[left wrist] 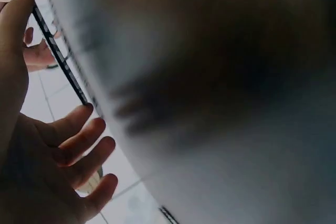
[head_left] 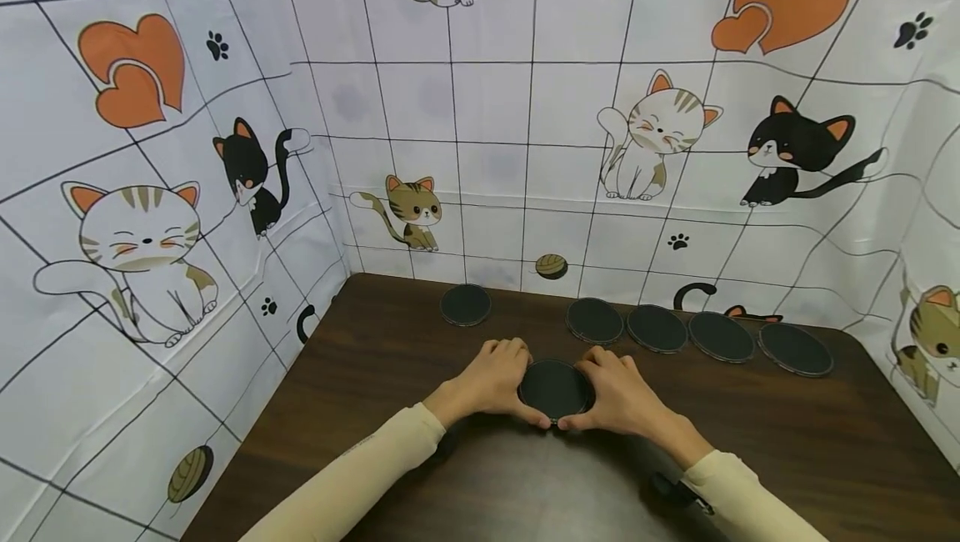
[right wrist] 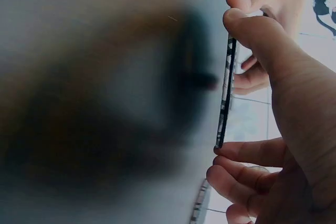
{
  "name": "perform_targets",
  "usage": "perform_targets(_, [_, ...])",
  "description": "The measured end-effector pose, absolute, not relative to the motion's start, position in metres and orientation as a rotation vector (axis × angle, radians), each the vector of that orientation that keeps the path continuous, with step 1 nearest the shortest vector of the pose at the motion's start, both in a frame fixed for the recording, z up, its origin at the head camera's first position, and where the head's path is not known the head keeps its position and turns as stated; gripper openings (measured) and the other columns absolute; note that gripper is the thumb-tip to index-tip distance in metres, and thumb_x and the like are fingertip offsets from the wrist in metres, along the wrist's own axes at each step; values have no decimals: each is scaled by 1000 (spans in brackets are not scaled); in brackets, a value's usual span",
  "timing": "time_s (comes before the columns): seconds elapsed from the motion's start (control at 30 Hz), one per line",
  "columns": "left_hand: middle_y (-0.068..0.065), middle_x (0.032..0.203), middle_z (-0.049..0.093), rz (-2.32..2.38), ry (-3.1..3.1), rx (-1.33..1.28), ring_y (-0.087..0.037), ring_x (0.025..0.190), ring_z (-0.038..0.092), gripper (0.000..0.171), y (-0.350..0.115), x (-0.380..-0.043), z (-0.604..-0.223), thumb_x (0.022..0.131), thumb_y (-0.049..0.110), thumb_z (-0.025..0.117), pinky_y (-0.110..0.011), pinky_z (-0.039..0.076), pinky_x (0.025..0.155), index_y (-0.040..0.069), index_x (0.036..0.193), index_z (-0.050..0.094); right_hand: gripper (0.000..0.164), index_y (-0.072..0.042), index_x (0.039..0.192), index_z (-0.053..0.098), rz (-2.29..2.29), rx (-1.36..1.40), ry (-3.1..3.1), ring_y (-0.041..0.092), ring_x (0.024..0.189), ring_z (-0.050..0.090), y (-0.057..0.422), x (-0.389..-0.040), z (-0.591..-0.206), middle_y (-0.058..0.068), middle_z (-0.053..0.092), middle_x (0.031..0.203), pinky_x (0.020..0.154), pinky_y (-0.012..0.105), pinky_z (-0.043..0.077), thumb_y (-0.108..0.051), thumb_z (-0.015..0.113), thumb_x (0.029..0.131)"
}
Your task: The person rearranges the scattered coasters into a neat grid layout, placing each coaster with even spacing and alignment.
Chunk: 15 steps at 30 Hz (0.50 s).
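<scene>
Both hands hold one thin, round, dark coaster (head_left: 555,390) by its rim, over the middle of the brown table. My left hand (head_left: 495,379) pinches its left side, thumb at the near edge and fingers toward the far edge. The right hand (head_left: 622,393) grips the opposite side the same way, and the two thumbs nearly meet. In the left wrist view the coaster's edge (left wrist: 60,61) shows black with pale marks, between thumb and index fingertip. The right wrist view also shows this patterned rim (right wrist: 226,93) in the fingers. Whether it touches the table is unclear.
A single similar disc (head_left: 466,305) lies at the table's back left. Several more form a row at the back right, including one disc (head_left: 594,321) just beyond the right hand. A white cat-print sheet (head_left: 487,108) walls in the brown table (head_left: 360,358).
</scene>
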<state>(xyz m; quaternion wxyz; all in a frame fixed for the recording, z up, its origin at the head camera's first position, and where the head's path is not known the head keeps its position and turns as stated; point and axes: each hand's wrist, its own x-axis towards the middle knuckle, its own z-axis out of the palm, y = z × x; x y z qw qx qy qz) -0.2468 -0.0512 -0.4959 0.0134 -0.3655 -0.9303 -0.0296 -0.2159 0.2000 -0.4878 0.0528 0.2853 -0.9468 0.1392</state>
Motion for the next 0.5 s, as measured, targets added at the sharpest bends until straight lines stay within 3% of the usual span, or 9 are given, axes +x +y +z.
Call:
perform_targets(0.2, [-6,133,49,84,-2853,-1184,-22,125,42,104,-42,-236,-498,68,98,47,-46,31,109,11,124,61,100,-1,123,69,424,842,-2917,28,101,58,203,-202,-498,8,56,117,84,50,39,-84,72,68])
perform_targets(0.5, [-10,135,49,255,-2795,-1177,-26,125,43,112,-35,-231,-495,66,100,46,-46,32,109,8,128,59,100,-1,123,69,396,835,-2921,25,98,59,201,-198,-498,6,55,115,85,50,41,-83,75,67])
